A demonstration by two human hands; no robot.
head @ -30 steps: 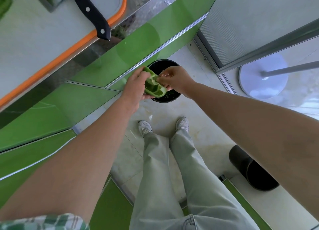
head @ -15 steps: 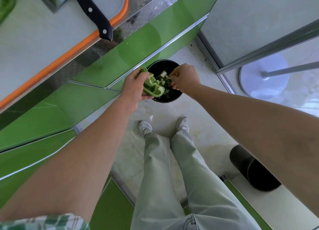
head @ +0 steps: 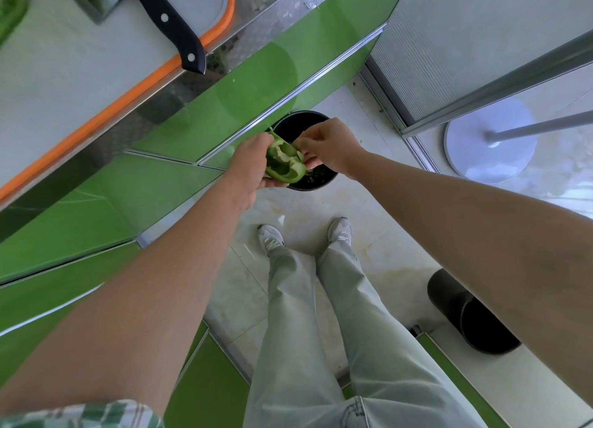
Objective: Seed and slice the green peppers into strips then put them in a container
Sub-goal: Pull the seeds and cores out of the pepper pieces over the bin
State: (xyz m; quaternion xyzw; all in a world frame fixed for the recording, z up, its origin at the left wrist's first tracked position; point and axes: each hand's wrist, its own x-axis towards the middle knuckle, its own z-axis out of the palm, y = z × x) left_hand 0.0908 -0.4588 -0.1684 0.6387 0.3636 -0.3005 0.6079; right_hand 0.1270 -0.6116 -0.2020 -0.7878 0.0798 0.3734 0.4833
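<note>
So, the pepper (head: 284, 167) half sits cupped in the left hand (head: 247, 167), fingers curled round its outer skin, right over the black bin (head: 316, 186) on the floor. The right hand (head: 330, 148) is pinched on the pale pith (head: 298, 153) at the open edge. It's light, hollow and crisp, waxy outside, so I'd guess it cracks if squeezed hard. Best hold is round the back wall like that, tearing ribs out from inside with fingertips.

Halved green pepper (head: 284, 164) — hollow upward, pale pith showing — over black bin (head: 316, 183)
</note>
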